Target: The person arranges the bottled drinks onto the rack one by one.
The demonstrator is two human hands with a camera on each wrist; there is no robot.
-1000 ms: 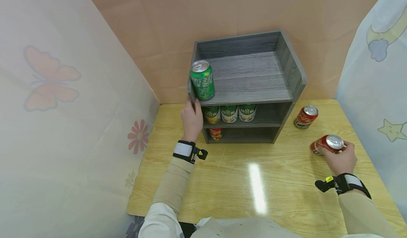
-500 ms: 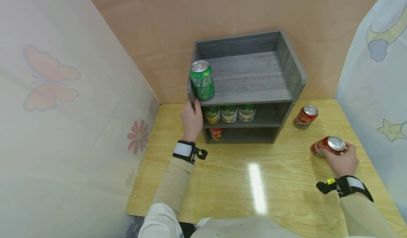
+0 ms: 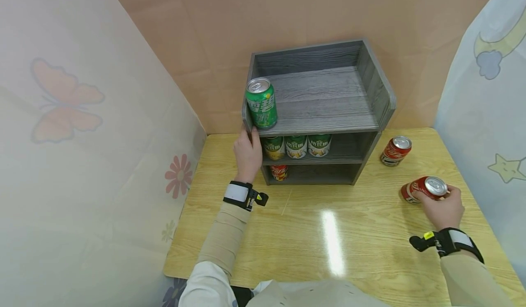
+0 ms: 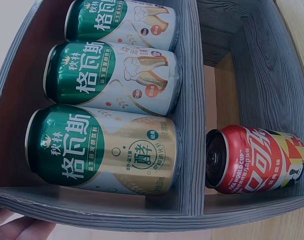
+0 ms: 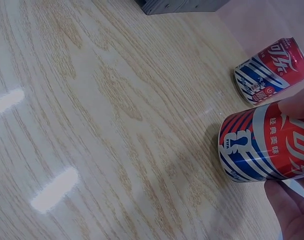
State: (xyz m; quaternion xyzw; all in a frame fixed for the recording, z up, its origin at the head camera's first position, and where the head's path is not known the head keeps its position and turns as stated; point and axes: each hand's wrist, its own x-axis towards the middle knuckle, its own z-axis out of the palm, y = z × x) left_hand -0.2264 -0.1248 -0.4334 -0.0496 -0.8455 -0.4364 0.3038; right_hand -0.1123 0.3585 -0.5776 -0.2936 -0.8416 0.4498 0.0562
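My right hand (image 3: 445, 206) pinches a red can (image 3: 417, 187) over the right side of the table (image 3: 296, 234), near a second red can (image 3: 395, 152); left hand (image 3: 248, 157) grips the shelf (image 3: 324, 101) by its left wall (green can (image 3: 262, 108) just inside).

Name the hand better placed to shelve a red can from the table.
Likely the right hand: it grips the nearer red can, with the farther can nearby, while the left hand holds the shelf, away from both.
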